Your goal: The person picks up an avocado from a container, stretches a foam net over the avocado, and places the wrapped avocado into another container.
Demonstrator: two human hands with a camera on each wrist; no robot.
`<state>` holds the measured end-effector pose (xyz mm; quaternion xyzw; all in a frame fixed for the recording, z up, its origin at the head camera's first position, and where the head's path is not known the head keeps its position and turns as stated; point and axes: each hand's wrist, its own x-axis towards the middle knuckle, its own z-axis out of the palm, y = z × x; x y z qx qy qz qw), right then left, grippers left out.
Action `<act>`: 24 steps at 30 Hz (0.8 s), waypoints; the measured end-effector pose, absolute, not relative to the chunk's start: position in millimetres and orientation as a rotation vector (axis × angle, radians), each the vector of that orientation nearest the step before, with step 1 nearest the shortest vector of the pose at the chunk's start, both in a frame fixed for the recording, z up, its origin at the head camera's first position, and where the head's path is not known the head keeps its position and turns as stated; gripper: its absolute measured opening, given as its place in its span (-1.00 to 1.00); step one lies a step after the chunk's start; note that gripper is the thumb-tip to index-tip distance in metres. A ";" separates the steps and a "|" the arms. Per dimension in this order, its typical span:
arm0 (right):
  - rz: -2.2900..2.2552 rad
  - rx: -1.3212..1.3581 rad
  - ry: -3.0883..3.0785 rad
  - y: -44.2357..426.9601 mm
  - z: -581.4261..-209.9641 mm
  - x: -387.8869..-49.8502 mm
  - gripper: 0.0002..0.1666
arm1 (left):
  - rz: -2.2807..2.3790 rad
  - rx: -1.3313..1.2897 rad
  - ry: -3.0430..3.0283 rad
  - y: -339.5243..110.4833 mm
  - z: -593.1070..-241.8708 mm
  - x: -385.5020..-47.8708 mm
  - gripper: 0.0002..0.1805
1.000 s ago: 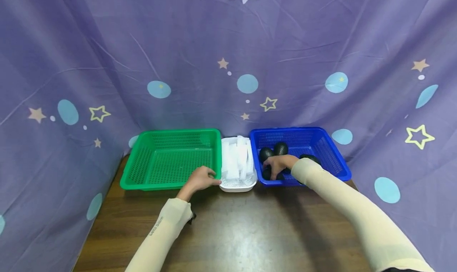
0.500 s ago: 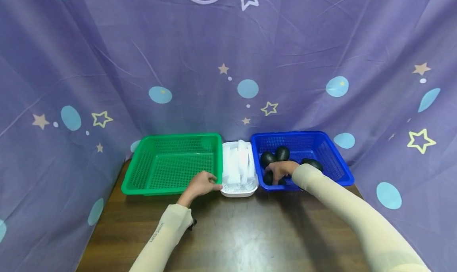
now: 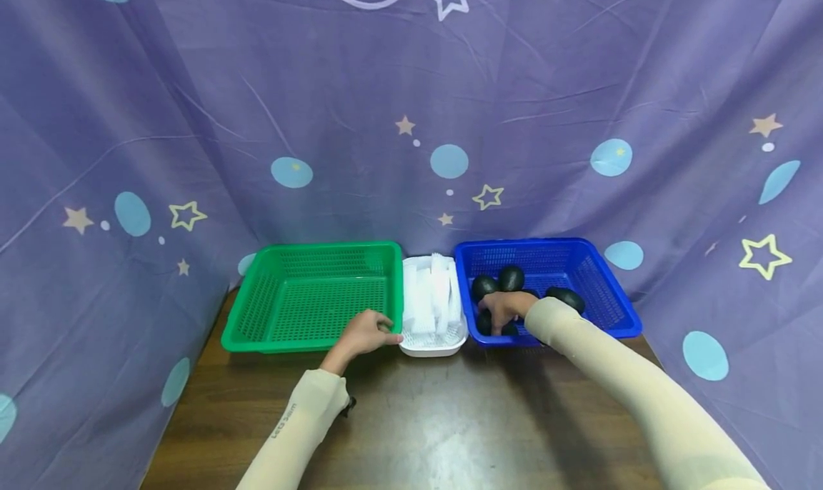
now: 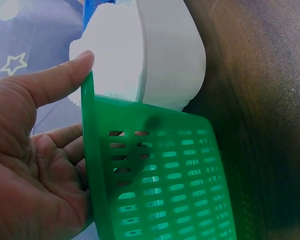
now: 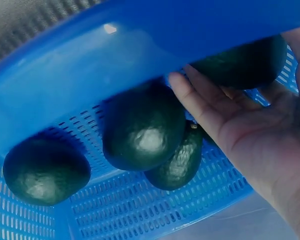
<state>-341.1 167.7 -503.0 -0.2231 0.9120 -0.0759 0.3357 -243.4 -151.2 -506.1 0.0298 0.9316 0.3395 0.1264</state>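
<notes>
Inside the blue basket [image 3: 551, 339], my right hand [image 3: 506, 308] grips a dark green avocado [image 3: 484, 323] near the left front wall. The right wrist view has this avocado [image 5: 245, 65] between the thumb and fingers of the hand [image 5: 265, 145], partly hidden by the rim. Other avocados [image 5: 145, 127] lie around it in the basket. My left hand [image 3: 366, 333] is at the front right corner of the green basket [image 3: 276, 346]. Seen from the left wrist, that hand [image 4: 35, 165] rests its thumb on the green rim [image 4: 92, 150], the other fingers loosely bent behind it.
Between the two baskets stands a white basket [image 3: 434, 352] with white netting-like pieces [image 3: 422, 301] in it. All three stand on a brown wooden table [image 3: 424, 418], against a purple curtain [image 3: 360, 83] with stars and blue spots. The green basket holds nothing visible.
The head view has tilted slightly, so the baskets sit a little lower in it. Both hands keep nearly the same places at the baskets.
</notes>
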 end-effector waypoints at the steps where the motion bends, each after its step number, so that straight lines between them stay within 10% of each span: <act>1: -0.204 -0.572 2.377 168.2 -501.8 -340.9 -0.17 | 0.994 0.087 2.710 -151.3 -506.5 -243.3 -0.49; 24: -0.334 -0.815 2.530 201.0 -413.9 -347.6 -0.22 | 0.990 0.089 2.708 -150.9 -506.6 -243.7 -0.49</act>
